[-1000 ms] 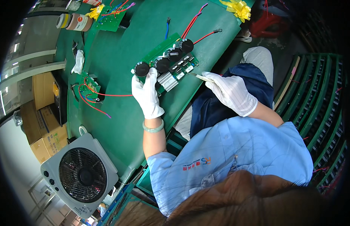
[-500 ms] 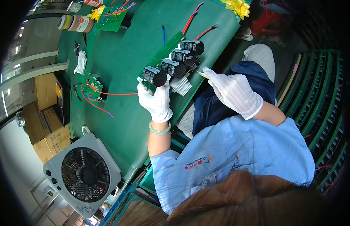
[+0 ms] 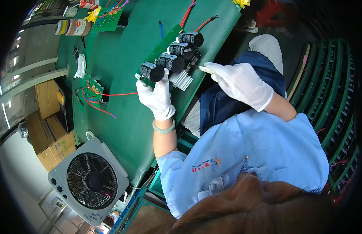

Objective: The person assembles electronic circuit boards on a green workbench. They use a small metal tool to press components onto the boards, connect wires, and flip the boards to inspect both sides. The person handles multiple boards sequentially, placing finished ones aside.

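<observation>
A green circuit board [image 3: 160,47] stands tilted on the bench, carrying a row of several black cylindrical capacitors [image 3: 171,62] and a silver finned heat sink [image 3: 181,80]. My left hand [image 3: 158,98], in a white glove, grips the board's near end, fingers closed around it beside the nearest capacitor. In my white-gloved right hand [image 3: 243,82] a thin, dark-tipped tool [image 3: 198,67] is pinched; its exact kind is too small to tell. Its tip points at the parts beside the heat sink, and I cannot tell whether it touches. Red and blue wires [image 3: 185,16] extend from the board's far end.
A smaller wired board [image 3: 94,89] lies to the left on the green bench [image 3: 122,66], near a white cloth or glove [image 3: 80,66]. Jars [image 3: 77,27] and another wired board [image 3: 110,20] sit at the far left. A box fan [image 3: 93,177] stands near left; green slotted racks [image 3: 325,93] are at right.
The whole view has shifted slightly. The board and both hands appear a little farther up and left. My right hand's tool now shows more clearly near the heat sink.
</observation>
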Demonstrator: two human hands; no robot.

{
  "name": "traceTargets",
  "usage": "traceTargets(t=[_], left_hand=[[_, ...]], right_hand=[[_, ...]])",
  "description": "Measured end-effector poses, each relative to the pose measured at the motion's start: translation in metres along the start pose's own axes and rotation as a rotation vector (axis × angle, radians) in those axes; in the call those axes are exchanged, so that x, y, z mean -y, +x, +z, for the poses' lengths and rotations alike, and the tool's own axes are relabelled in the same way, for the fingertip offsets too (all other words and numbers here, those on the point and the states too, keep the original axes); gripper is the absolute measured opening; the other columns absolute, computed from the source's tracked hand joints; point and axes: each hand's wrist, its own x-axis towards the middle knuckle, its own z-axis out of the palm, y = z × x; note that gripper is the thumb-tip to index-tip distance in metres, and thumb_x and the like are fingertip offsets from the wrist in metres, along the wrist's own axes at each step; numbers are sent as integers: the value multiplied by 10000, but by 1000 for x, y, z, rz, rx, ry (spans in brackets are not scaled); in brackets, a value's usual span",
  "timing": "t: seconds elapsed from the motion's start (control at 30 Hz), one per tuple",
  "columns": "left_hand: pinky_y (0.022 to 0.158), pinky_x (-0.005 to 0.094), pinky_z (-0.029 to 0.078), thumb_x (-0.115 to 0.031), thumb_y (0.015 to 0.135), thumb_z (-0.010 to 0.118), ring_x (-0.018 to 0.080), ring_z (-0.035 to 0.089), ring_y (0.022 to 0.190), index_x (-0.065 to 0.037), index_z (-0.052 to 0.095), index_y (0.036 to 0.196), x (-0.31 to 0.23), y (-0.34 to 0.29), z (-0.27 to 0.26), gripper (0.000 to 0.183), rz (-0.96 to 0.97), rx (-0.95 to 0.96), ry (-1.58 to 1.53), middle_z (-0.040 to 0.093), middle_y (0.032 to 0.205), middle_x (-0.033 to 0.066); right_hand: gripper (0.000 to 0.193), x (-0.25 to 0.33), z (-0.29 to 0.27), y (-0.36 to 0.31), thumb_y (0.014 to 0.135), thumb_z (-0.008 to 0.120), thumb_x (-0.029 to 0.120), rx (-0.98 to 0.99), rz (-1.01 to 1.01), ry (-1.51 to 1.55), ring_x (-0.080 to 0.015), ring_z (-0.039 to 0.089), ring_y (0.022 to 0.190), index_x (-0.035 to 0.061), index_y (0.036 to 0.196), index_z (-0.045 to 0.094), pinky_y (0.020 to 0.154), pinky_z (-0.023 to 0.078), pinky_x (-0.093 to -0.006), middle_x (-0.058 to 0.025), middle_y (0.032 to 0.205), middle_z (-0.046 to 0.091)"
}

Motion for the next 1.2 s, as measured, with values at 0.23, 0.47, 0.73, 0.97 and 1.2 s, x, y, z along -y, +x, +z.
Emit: traceTargets(t=[0.23,0.47,0.73,0.97,1.2], left_hand=[[749,250,484,-90,838,745,94,588,805,11,625,1046,-4,14,2,261,-308,14,-283,652,949,43],[731,237,477,-232,922,667,93,604,813,16,623,1059,27,26,0,287,-345,131,-350,657,951,50],[746,223,429,-276,901,704,66,522,819,41,625,1074,43,42,-15,370,-488,289,-167,620,925,18],[576,244,374,-377,891,700,64,456,660,12,665,975,37,51,-21,399,-493,347,103,587,759,-7],[523,244,281,-413,916,656,60,369,616,-29,642,911,37,50,-20,385,-407,353,81,476,712,-56]], right_hand=[[271,-12,2,-3,882,604,164,-26,20,-25,-245,643,594,62,1134,606,506,486,-361,-92,691,655],[255,-20,6,-2,877,611,166,-50,-1,-42,-244,647,605,77,1116,615,527,498,-359,-84,706,663],[215,-36,14,-11,928,578,214,117,90,33,-294,641,625,100,1110,581,536,498,-393,-97,741,670],[230,-40,16,-9,918,607,253,115,71,33,-317,628,619,88,1076,577,526,484,-399,-114,733,656],[205,-44,17,-8,888,666,200,72,62,223,-310,626,625,67,1022,584,539,493,-371,-130,741,643]])
